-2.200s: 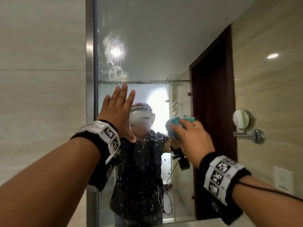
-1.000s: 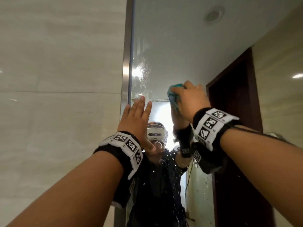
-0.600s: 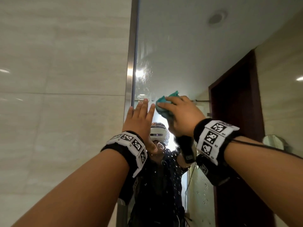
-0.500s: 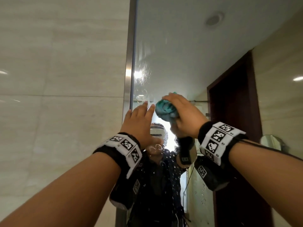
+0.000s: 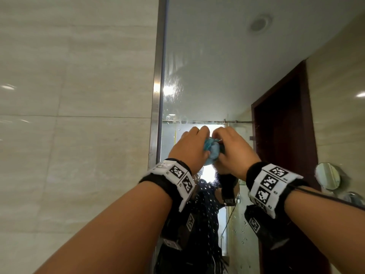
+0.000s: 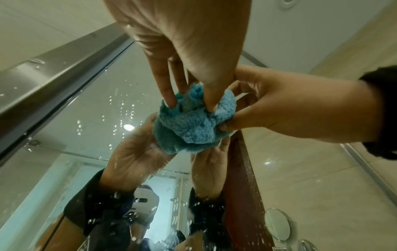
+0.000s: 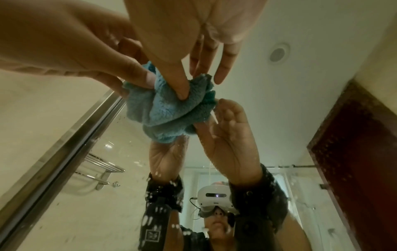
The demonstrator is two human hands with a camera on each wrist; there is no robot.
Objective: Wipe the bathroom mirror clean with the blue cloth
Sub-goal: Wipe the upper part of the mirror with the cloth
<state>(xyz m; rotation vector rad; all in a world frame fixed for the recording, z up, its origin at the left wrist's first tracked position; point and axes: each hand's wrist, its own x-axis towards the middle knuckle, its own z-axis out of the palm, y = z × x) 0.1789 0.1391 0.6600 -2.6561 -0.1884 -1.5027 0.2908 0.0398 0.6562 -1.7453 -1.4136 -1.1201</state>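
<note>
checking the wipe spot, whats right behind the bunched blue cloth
Behind the blue cloth is the mirror, with droplets on the glass around it. Both the left hand and right hand pinch the cloth. The glass directly under it is covered.

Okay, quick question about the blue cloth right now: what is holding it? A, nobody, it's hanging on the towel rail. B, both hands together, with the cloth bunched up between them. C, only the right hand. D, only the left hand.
B: the blue cloth is bunched up in front of the mirror, with the left hand and the right hand both pinching it.
</note>
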